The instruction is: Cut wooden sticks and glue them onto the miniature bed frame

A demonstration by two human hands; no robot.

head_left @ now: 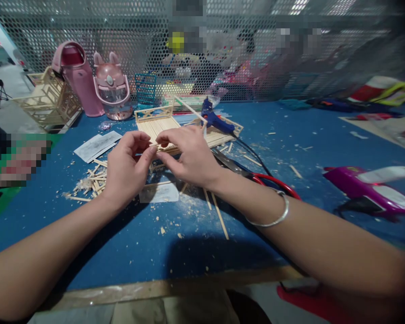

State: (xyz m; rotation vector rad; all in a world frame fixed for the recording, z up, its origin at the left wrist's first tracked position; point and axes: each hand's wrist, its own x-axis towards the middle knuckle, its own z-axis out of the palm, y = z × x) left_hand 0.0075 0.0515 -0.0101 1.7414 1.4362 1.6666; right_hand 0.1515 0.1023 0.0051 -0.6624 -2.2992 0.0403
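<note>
My left hand (126, 168) and my right hand (189, 155) meet over the blue table (189, 243), fingertips pinched together on a thin wooden stick (154, 145). Just behind them lies a flat panel of wooden sticks (155, 126) with a small railing along its far edge. Loose sticks and wood chips (91, 180) are scattered to the left of my left hand. A silver bangle (276, 211) circles my right wrist.
A blue glue gun (212, 119) rests behind the panel. Red-handled scissors (273, 182) lie right of my right hand. Pink bottles (97, 83) and a stick-built basket (47, 101) stand back left. A purple tool (367, 189) lies at right. Perforated metal screen behind.
</note>
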